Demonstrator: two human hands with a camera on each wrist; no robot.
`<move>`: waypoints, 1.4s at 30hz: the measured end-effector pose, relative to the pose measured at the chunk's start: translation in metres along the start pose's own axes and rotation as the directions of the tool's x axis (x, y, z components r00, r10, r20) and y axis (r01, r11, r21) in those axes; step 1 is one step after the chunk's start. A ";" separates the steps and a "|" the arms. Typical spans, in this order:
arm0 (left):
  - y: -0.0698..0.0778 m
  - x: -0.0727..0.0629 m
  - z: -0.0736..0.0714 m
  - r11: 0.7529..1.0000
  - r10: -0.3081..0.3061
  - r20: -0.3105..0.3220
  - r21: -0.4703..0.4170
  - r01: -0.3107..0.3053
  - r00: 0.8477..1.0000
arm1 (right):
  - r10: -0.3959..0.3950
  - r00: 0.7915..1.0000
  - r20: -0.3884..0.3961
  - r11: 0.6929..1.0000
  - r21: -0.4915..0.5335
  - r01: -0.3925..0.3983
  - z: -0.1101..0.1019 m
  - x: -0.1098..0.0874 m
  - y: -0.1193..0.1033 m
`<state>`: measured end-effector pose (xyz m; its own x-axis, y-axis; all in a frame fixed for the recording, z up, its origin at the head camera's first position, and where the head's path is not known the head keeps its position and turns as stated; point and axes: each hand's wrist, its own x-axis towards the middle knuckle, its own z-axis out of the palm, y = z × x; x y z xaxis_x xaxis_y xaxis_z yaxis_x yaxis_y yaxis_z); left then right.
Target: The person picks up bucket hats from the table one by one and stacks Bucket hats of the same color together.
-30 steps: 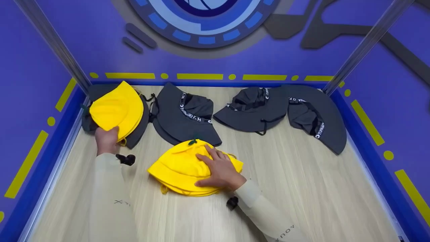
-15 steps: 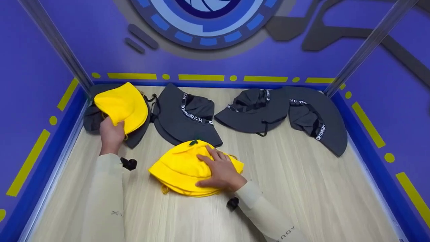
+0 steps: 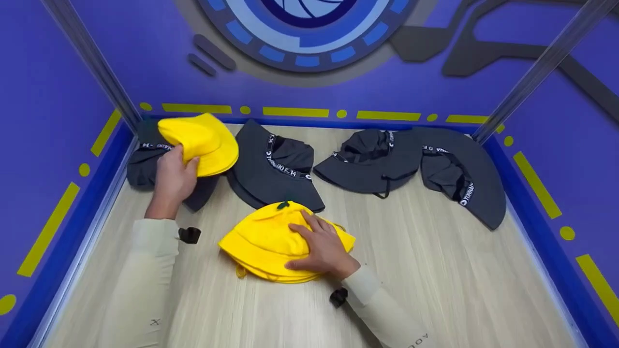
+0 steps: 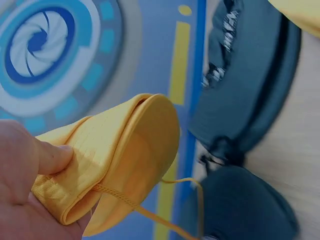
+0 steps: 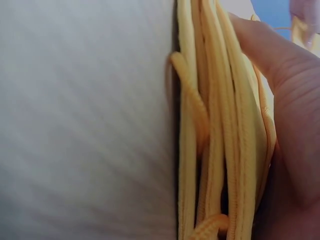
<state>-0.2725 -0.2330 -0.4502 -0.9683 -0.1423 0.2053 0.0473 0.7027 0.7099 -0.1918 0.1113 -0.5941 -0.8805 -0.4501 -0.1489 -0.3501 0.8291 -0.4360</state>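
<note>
My left hand (image 3: 173, 179) pinches a folded yellow bucket hat (image 3: 213, 145) between thumb and fingers. In the left wrist view that hat (image 4: 115, 155) is lifted, and a yellow cord dangles from it. Below it lies a dark grey hat (image 3: 142, 169) with a printed band, partly covered by the hand and the yellow hat. Spread fingers of my right hand (image 3: 321, 244) rest on a stack of yellow hats (image 3: 261, 244) with a green leaf on top. The right wrist view shows several layered brims (image 5: 215, 125) and loose cord.
More dark grey hats lie in a row along the back wall: one left of middle (image 3: 251, 169), one right of middle (image 3: 372, 176), one in the right corner (image 3: 483, 169). Blue-purple panels (image 3: 300, 92) enclose the light wooden table (image 3: 271, 314) at back and sides.
My left hand has lifted the yellow hat off the leftmost dark hat and moved it rightward, uncovering that hat's printed band. My right hand stays on the yellow stack.
</note>
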 end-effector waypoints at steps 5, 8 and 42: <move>0.029 -0.006 -0.007 0.993 0.117 0.000 -0.017 -0.117 0.993 | 0.001 1.000 -0.014 1.000 0.018 -0.001 0.000 0.000 0.001; 0.045 -0.010 -0.012 0.988 0.151 0.028 -0.025 -0.150 0.988 | 0.003 1.000 -0.024 0.999 0.042 -0.002 -0.002 -0.001 0.003; 0.164 -0.078 -0.049 0.698 0.704 0.144 0.037 -0.715 0.695 | -0.047 0.787 -0.615 0.499 0.668 0.552 -0.182 -0.021 0.045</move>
<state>-0.1773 -0.1404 -0.3170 -0.6752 0.4960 0.5459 0.7162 0.6181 0.3242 -0.2476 0.2184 -0.4488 -0.8733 -0.1888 0.4491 -0.4470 -0.0560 -0.8928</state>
